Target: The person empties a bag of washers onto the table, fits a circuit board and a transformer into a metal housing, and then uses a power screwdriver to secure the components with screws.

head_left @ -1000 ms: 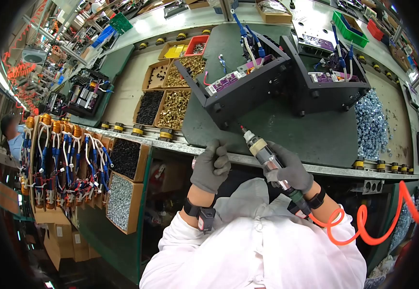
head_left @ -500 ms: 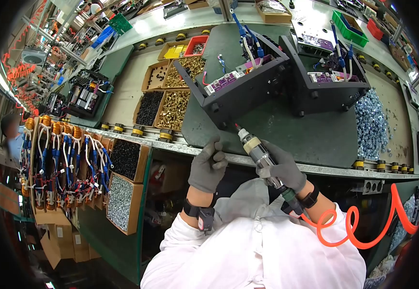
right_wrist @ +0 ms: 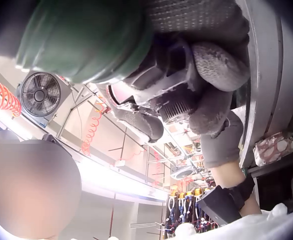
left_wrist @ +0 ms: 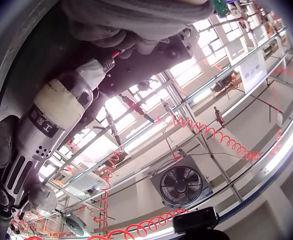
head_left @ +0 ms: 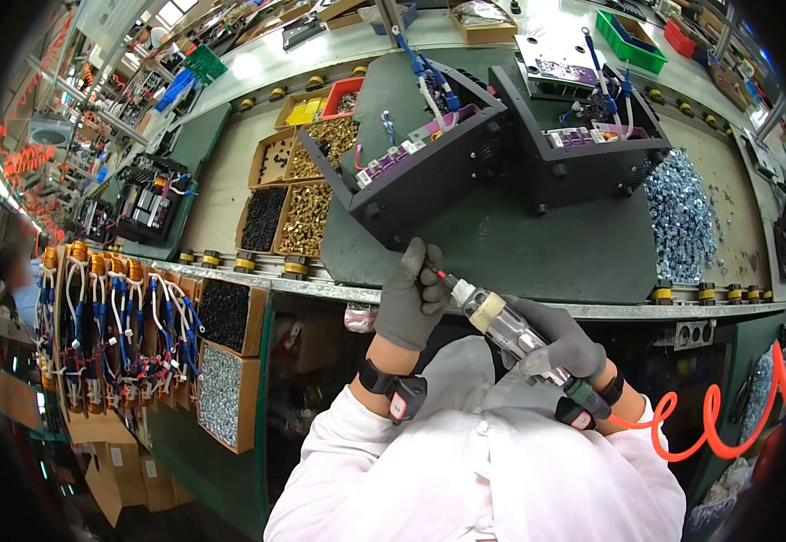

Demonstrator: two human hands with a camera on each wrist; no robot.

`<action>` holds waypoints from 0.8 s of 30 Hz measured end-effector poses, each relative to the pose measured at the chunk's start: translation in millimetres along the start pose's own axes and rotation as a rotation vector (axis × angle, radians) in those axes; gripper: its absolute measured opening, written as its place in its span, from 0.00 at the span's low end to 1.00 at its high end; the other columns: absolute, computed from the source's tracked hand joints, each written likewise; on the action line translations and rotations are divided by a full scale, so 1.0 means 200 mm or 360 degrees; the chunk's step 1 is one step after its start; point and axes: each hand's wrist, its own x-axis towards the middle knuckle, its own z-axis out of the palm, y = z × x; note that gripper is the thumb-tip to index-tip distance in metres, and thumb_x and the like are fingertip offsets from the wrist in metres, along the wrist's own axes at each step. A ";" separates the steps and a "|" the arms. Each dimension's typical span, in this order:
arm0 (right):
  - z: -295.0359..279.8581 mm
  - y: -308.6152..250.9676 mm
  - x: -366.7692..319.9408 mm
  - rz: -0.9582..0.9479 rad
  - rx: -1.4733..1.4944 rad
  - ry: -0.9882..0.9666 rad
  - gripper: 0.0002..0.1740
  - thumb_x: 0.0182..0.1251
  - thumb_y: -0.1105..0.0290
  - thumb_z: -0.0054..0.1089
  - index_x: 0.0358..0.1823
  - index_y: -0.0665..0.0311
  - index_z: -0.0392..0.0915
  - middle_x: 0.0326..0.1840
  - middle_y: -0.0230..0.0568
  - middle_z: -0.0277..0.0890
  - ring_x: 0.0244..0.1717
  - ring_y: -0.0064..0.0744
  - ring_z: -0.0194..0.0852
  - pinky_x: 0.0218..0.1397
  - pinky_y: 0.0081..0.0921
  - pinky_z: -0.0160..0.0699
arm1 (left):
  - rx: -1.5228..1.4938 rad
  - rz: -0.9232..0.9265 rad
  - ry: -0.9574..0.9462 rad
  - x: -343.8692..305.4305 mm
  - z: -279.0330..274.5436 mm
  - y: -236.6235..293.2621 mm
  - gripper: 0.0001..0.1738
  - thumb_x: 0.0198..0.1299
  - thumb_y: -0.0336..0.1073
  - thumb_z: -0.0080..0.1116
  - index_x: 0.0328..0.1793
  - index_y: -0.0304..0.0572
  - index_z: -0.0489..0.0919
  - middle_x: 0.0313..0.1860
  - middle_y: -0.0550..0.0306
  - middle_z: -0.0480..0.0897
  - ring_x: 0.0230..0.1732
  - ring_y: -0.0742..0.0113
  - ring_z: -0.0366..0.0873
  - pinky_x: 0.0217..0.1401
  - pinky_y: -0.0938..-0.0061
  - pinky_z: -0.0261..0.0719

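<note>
My gloved right hand [head_left: 566,343] grips a pneumatic screwdriver [head_left: 500,321], its body silver with a cream band, pointing up and left. From its green rear end runs an orange-red coiled hose [head_left: 714,434]. The gloved left hand [head_left: 413,298] has its fingers curled around the tip of the red-sleeved bit [head_left: 444,274]; whatever small piece lies between them is hidden. In the left wrist view the bit [left_wrist: 116,53] reaches the glove's fingertips. Just beyond the hands stands a tilted black metal housing [head_left: 420,185] with a purple board; a second black housing [head_left: 583,172] is to its right.
Left of the housings are boxes of brass fasteners [head_left: 305,219] and black screws [head_left: 261,219]. A heap of bluish metal fasteners [head_left: 679,217] lies at right. Wired coils [head_left: 104,316] hang at far left. The bench's metal edge [head_left: 339,294] runs beneath the hands.
The left hand has moved up and right to the bit's tip, its fingers meeting it. The screwdriver has swung slightly down and right in the right hand's grip. The head view has shifted a little.
</note>
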 end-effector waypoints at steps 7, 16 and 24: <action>-0.05 0.02 -0.10 -0.0071 0.0085 0.0059 0.54 0.40 0.69 0.68 0.72 0.75 0.50 0.38 0.41 0.72 0.26 0.22 0.74 0.26 0.19 0.76 | -0.0091 -0.0002 -0.0080 0.04 0.11 -0.08 0.17 0.69 0.50 0.51 0.36 0.45 0.76 0.16 0.72 0.67 0.13 0.84 0.55 0.09 0.89 0.51; -0.13 0.03 -0.22 -0.0236 0.0186 0.0189 0.54 0.40 0.66 0.70 0.71 0.74 0.52 0.36 0.38 0.73 0.26 0.21 0.74 0.25 0.18 0.74 | -0.0124 -0.0006 -0.0044 0.11 0.30 -0.22 0.16 0.71 0.48 0.47 0.41 0.44 0.75 0.18 0.72 0.64 0.13 0.83 0.49 0.10 0.87 0.46; -0.17 -0.01 -0.32 -0.0291 0.0143 0.0350 0.54 0.39 0.67 0.70 0.71 0.72 0.53 0.37 0.37 0.74 0.28 0.20 0.73 0.29 0.17 0.73 | 0.0273 0.0154 0.0100 0.11 0.48 -0.32 0.17 0.71 0.47 0.47 0.44 0.42 0.76 0.20 0.72 0.66 0.14 0.84 0.56 0.12 0.87 0.49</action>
